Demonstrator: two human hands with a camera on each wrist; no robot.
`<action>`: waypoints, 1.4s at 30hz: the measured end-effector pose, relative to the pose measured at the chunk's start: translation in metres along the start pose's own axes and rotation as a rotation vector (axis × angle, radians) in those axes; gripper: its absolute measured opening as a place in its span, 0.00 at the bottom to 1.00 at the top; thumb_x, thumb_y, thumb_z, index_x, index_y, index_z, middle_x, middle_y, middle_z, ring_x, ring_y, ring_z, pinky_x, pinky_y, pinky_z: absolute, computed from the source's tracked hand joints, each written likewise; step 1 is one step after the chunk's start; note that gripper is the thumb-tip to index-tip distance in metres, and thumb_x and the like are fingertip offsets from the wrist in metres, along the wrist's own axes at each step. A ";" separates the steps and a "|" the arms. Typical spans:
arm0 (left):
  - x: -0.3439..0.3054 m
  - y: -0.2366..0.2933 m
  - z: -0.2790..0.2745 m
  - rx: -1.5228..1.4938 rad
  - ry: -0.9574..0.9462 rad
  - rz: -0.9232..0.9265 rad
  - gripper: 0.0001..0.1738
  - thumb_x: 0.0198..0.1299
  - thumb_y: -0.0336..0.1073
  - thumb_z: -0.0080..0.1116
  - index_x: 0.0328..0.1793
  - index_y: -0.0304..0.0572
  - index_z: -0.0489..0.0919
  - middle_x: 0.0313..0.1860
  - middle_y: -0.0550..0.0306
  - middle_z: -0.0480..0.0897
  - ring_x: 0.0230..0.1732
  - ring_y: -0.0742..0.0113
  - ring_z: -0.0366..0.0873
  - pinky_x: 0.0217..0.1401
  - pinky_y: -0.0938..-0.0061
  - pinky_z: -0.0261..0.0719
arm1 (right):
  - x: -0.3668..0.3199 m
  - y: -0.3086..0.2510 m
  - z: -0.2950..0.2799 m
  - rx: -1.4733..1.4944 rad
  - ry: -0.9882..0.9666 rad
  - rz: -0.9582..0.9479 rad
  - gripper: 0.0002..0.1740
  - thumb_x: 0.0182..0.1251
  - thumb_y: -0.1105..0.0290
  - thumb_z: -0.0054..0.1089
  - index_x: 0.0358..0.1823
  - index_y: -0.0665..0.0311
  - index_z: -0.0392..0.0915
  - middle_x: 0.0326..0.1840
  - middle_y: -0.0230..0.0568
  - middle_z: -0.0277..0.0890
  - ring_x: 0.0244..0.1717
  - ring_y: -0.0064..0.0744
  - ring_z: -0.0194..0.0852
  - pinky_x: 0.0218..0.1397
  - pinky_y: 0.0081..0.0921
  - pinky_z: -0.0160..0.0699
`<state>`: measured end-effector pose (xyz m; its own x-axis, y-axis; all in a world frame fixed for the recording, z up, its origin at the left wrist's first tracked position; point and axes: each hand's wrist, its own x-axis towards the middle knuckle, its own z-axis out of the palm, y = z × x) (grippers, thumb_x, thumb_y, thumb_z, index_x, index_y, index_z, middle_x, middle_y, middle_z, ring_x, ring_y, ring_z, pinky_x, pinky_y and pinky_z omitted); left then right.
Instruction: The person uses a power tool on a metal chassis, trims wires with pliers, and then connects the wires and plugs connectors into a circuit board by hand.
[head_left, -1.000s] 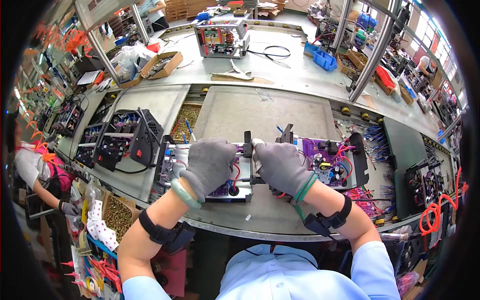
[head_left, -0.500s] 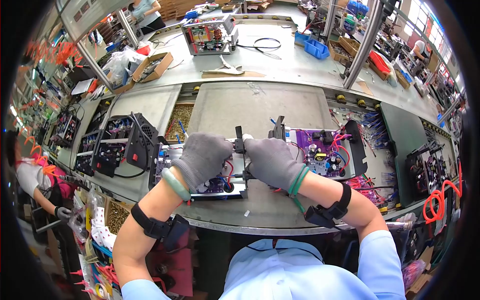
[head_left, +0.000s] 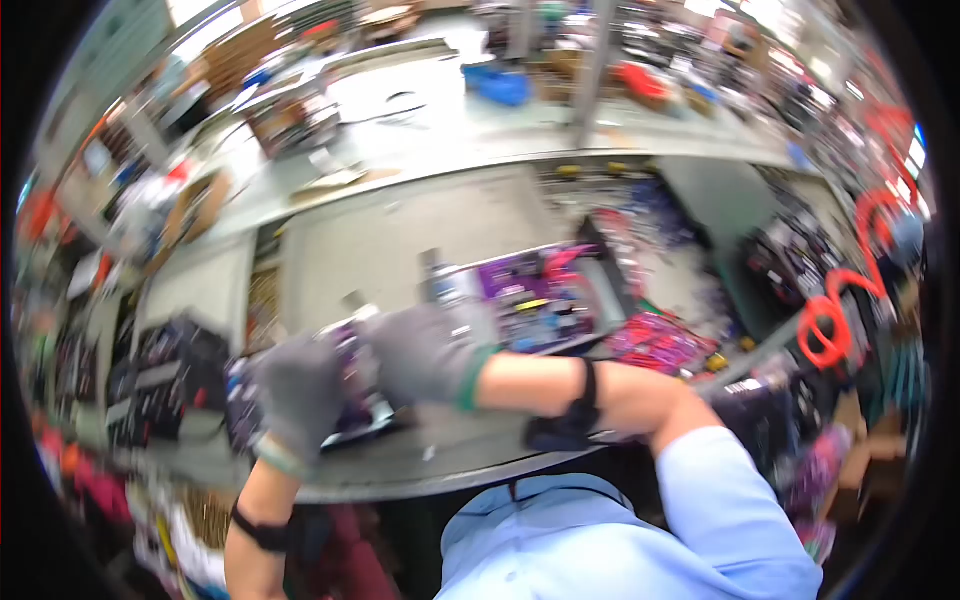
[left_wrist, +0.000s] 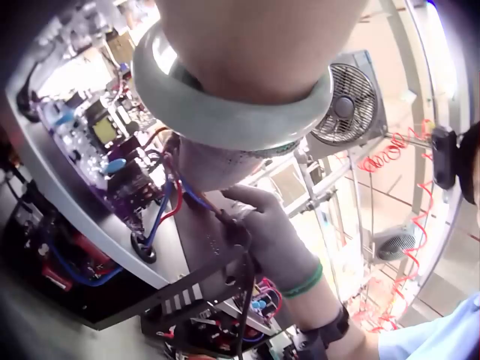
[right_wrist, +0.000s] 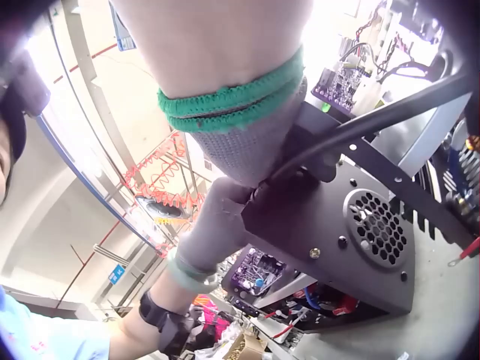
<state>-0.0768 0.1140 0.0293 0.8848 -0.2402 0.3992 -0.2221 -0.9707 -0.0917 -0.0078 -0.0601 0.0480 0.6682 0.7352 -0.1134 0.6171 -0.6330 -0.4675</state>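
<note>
In the blurred head view my gloved left hand point(head_left: 300, 385) and right hand point(head_left: 425, 355) are close together over an open electronics unit point(head_left: 365, 425) with a purple circuit board. The unit's black end panel point(right_wrist: 330, 247), with a honeycomb fan grille, shows in the right wrist view. Near its upper edge my right hand point(right_wrist: 247, 154) has its fingers mostly hidden behind the panel and a thick black cable point(right_wrist: 375, 116). My left hand point(right_wrist: 214, 229) grips at the panel's far corner. Red and blue wires point(left_wrist: 169, 199) run past it in the left wrist view.
A second open unit point(head_left: 540, 300) stands just right of my hands, beside pink-red wires point(head_left: 660, 345). Black-cased units point(head_left: 170, 380) are at the left. Behind lies a flat grey board point(head_left: 400, 235); a coiled red hose point(head_left: 825, 330) hangs at the right.
The head view has swung right and blurred, so the bench appears shifted left. Both hands stay at the same unit's end panel.
</note>
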 end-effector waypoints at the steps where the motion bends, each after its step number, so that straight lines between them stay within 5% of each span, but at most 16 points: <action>1: 0.002 -0.001 0.007 0.009 0.034 0.028 0.13 0.50 0.43 0.66 0.33 0.42 0.81 0.26 0.50 0.78 0.29 0.47 0.79 0.31 0.54 0.73 | 0.003 0.007 0.018 0.041 0.173 -0.046 0.16 0.57 0.58 0.69 0.39 0.62 0.86 0.38 0.51 0.86 0.43 0.49 0.88 0.46 0.45 0.85; 7: -0.005 -0.021 0.016 -0.005 -0.013 0.096 0.16 0.61 0.41 0.61 0.47 0.35 0.82 0.26 0.49 0.77 0.29 0.47 0.77 0.32 0.52 0.71 | 0.002 0.006 0.020 -0.048 0.259 -0.035 0.17 0.55 0.63 0.68 0.44 0.64 0.85 0.38 0.46 0.85 0.44 0.49 0.88 0.42 0.40 0.85; 9: -0.001 0.001 -0.004 -0.053 0.107 0.040 0.16 0.59 0.37 0.62 0.49 0.36 0.83 0.28 0.49 0.78 0.32 0.47 0.79 0.35 0.54 0.74 | -0.012 0.017 0.010 -0.008 0.391 -0.279 0.17 0.53 0.67 0.63 0.44 0.64 0.81 0.31 0.47 0.83 0.36 0.52 0.87 0.37 0.43 0.82; 13: 0.018 0.035 -0.017 -0.184 0.431 0.108 0.27 0.62 0.31 0.60 0.69 0.35 0.76 0.37 0.49 0.83 0.39 0.57 0.83 0.43 0.64 0.82 | -0.039 0.093 -0.019 0.034 0.985 -0.393 0.13 0.50 0.71 0.61 0.39 0.64 0.77 0.29 0.43 0.75 0.30 0.49 0.78 0.33 0.44 0.76; 14: 0.017 0.058 -0.014 -0.629 0.227 -0.123 0.29 0.66 0.31 0.59 0.73 0.34 0.71 0.47 0.48 0.83 0.44 0.61 0.83 0.50 0.68 0.82 | -0.065 0.125 -0.047 -0.034 1.201 -0.497 0.09 0.50 0.73 0.60 0.35 0.63 0.78 0.27 0.43 0.73 0.29 0.49 0.75 0.33 0.43 0.75; 15: 0.027 0.077 -0.042 -0.218 0.098 0.063 0.34 0.71 0.57 0.56 0.76 0.47 0.71 0.61 0.40 0.82 0.57 0.48 0.82 0.60 0.56 0.80 | -0.082 0.163 -0.061 0.047 1.198 -0.341 0.07 0.49 0.76 0.59 0.32 0.63 0.79 0.27 0.42 0.73 0.29 0.50 0.75 0.34 0.43 0.76; 17: 0.036 0.090 -0.033 -0.491 -0.271 -0.190 0.31 0.67 0.32 0.60 0.75 0.34 0.68 0.54 0.45 0.79 0.50 0.60 0.83 0.53 0.68 0.81 | -0.102 0.258 -0.073 -0.070 1.453 -0.149 0.11 0.51 0.72 0.64 0.39 0.62 0.84 0.34 0.44 0.81 0.34 0.48 0.81 0.38 0.40 0.81; 18: 0.042 0.106 -0.043 -0.351 -0.230 -0.069 0.24 0.73 0.48 0.56 0.66 0.40 0.77 0.41 0.43 0.86 0.46 0.44 0.82 0.51 0.53 0.78 | -0.133 0.288 -0.078 -0.133 1.262 0.211 0.12 0.55 0.70 0.67 0.42 0.62 0.84 0.39 0.46 0.84 0.38 0.47 0.84 0.40 0.38 0.83; 21: 0.046 0.103 -0.024 -0.374 -0.122 -0.009 0.18 0.73 0.46 0.54 0.49 0.37 0.82 0.34 0.42 0.83 0.40 0.40 0.79 0.44 0.52 0.75 | -0.194 0.423 -0.034 -0.317 0.710 0.705 0.18 0.61 0.62 0.59 0.48 0.64 0.85 0.35 0.52 0.85 0.38 0.53 0.86 0.43 0.50 0.84; 22: 0.048 0.104 -0.024 -0.370 -0.125 -0.006 0.18 0.73 0.46 0.54 0.49 0.37 0.82 0.34 0.42 0.83 0.40 0.40 0.79 0.44 0.52 0.75 | -0.210 0.463 -0.022 -0.367 0.247 0.887 0.18 0.58 0.65 0.59 0.47 0.65 0.87 0.40 0.53 0.87 0.42 0.55 0.87 0.44 0.52 0.84; 24: 0.048 0.109 -0.026 -0.328 -0.144 -0.035 0.19 0.73 0.46 0.54 0.39 0.35 0.81 0.33 0.41 0.81 0.37 0.40 0.78 0.42 0.52 0.73 | -0.249 0.522 0.024 -0.540 0.125 1.169 0.16 0.62 0.67 0.55 0.45 0.62 0.89 0.46 0.49 0.88 0.48 0.53 0.88 0.46 0.55 0.83; 25: 0.048 0.108 -0.024 -0.321 -0.144 -0.039 0.19 0.73 0.46 0.54 0.39 0.35 0.81 0.33 0.41 0.81 0.37 0.40 0.78 0.42 0.52 0.73 | -0.273 0.574 0.062 -0.613 0.335 1.297 0.17 0.69 0.64 0.51 0.49 0.59 0.88 0.53 0.45 0.87 0.55 0.50 0.86 0.50 0.55 0.81; 28: 0.046 0.104 -0.014 -0.359 -0.092 -0.049 0.20 0.74 0.46 0.52 0.37 0.36 0.80 0.32 0.42 0.81 0.37 0.41 0.78 0.43 0.53 0.73 | -0.296 0.551 0.054 -0.455 0.064 1.381 0.21 0.74 0.57 0.49 0.56 0.55 0.87 0.63 0.37 0.83 0.62 0.44 0.82 0.53 0.53 0.81; 35: 0.047 0.100 -0.011 -0.328 -0.106 -0.080 0.19 0.74 0.44 0.52 0.36 0.36 0.80 0.32 0.43 0.81 0.36 0.43 0.78 0.42 0.54 0.73 | -0.294 0.530 0.018 -0.382 0.063 1.301 0.17 0.62 0.63 0.62 0.50 0.59 0.88 0.47 0.45 0.88 0.50 0.49 0.87 0.48 0.50 0.84; 39: 0.051 0.105 -0.017 -0.367 0.014 -0.029 0.19 0.73 0.45 0.53 0.53 0.36 0.83 0.36 0.40 0.82 0.38 0.44 0.79 0.44 0.55 0.75 | -0.242 0.449 -0.026 -0.281 0.599 0.882 0.09 0.58 0.68 0.61 0.37 0.55 0.88 0.40 0.43 0.87 0.42 0.51 0.87 0.43 0.46 0.85; 42: 0.051 0.105 -0.020 -0.156 0.197 0.146 0.22 0.71 0.41 0.58 0.66 0.37 0.78 0.50 0.40 0.81 0.46 0.47 0.80 0.48 0.56 0.80 | -0.219 0.377 -0.064 -0.102 0.880 0.257 0.04 0.55 0.70 0.65 0.33 0.55 0.85 0.33 0.41 0.84 0.34 0.45 0.85 0.37 0.39 0.83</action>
<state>-0.0630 0.0004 0.0584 0.7461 -0.3560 0.5627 -0.4148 -0.9095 -0.0254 0.1053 -0.4754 -0.0473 0.8393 0.1461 0.5237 0.4114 -0.8005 -0.4359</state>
